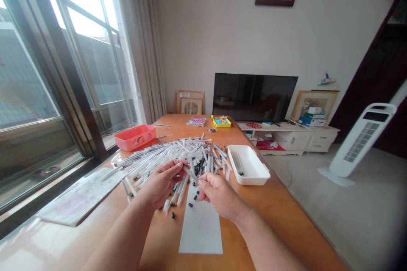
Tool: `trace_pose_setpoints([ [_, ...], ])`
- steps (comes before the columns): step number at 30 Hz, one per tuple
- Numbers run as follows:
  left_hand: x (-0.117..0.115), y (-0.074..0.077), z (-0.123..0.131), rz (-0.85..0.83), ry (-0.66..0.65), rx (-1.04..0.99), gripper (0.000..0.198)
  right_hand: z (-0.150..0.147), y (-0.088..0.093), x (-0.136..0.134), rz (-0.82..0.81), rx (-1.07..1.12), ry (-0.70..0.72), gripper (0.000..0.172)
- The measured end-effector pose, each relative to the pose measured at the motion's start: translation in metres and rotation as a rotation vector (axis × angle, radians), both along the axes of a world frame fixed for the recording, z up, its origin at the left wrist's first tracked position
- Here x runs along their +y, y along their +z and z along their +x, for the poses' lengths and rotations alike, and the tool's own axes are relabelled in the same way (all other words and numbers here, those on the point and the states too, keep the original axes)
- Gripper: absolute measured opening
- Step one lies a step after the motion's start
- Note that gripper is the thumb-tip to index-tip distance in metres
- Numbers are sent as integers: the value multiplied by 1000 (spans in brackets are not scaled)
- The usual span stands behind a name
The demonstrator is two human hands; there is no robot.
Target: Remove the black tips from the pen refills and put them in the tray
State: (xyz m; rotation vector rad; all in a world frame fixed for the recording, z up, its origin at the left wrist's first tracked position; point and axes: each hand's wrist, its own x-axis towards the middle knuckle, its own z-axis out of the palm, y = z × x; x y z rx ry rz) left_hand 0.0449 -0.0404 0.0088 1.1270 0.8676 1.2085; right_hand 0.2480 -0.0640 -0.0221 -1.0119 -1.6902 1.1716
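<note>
A translucent pen barrel (pixel 190 173) is stretched between my two hands, above the near side of a pile of pen parts. My left hand (pixel 167 179) pinches its upper left end, where a dark bit shows at the fingertips. The lower right end is gripped by my right hand (pixel 216 189), thumb on top. Behind them spreads the pile of clear pen barrels (pixel 162 152), with black caps (pixel 199 165) in its middle. Several small black plugs (pixel 190 205) lie loose near my hands. Beneath is a white paper strip (pixel 202 228).
To the right stands a white tray (pixel 262 175) with several assembled-looking pens (pixel 237 161) inside. A red basket (pixel 135 139) is at the back left, and a flat booklet (pixel 82 197) lies at the left. Farther back are a yellow box (pixel 221 123) and a colourful book (pixel 196 122).
</note>
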Motion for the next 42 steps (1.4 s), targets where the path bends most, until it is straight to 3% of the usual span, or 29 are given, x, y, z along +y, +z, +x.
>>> trace_pose_setpoints([
  [3,-1,1,1,-35,23,-20,38,0,1,0,17,-5,-4,31],
  [8,2,-6,1,-82,120,10,29,1,-1,0,26,-15,-6,30],
  [14,2,-3,1,-40,18,-55,33,1,-2,1,6,3,-3,31],
  [20,2,-5,2,-73,94,-34,27,0,-4,2,10,9,5,31],
  [26,2,-3,0,-37,-15,-65,28,1,-2,2,-4,22,8,31],
  [38,7,-8,1,-108,50,-126,24,-5,4,-1,-17,51,-68,17],
  [42,4,-3,0,-136,1,-186,25,-3,11,-5,-139,128,30,24],
])
